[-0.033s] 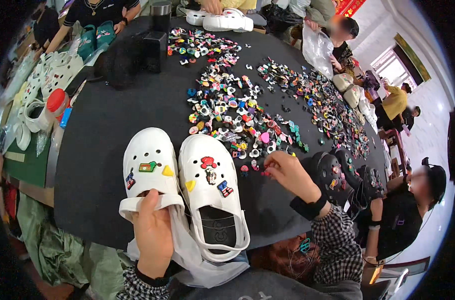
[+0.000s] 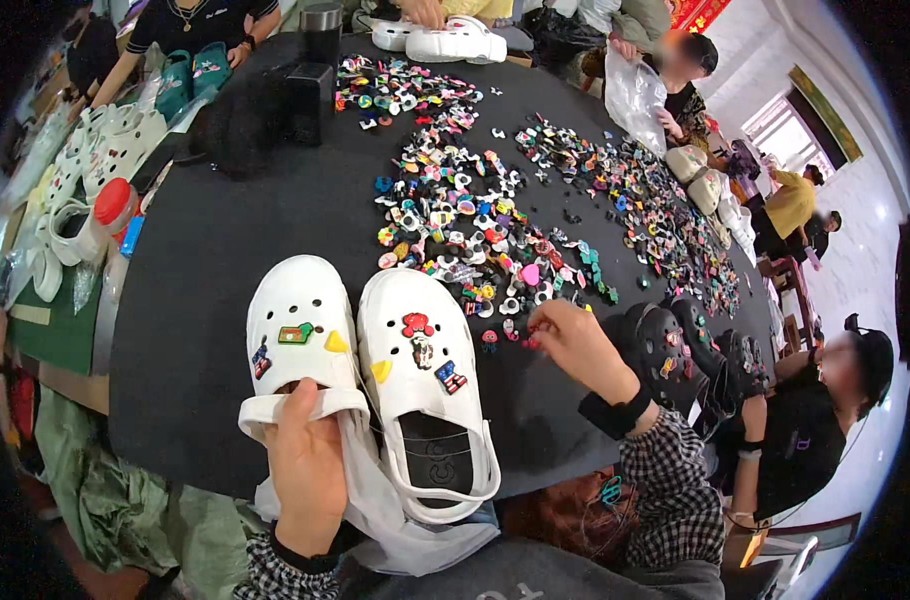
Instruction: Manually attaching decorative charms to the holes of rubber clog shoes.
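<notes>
Two white clogs lie side by side at the table's near edge, toes pointing away. The left clog (image 2: 300, 290) bears a green charm, a yellow one and a flag-patterned one. On the right clog (image 2: 415, 300) are a red charm, a figure, a yellow piece and a flag-patterned one. My left hand (image 2: 305, 465) is closed around the left clog's heel strap, with thin white wrapping below it. My right hand (image 2: 578, 345) hovers low over the table, fingers pinched. Beside its fingertips shows a small red charm (image 2: 531, 343); whether it is held I cannot tell. A pink octopus charm (image 2: 489, 341) lies nearby.
Shoe charms (image 2: 455, 200) spread in heaps across the black table (image 2: 225, 210). Black clogs (image 2: 665, 345) stand right of my right hand. A red-lidded jar (image 2: 115, 205) and white clogs (image 2: 115, 145) are at the left. Other people sit or stand around the table.
</notes>
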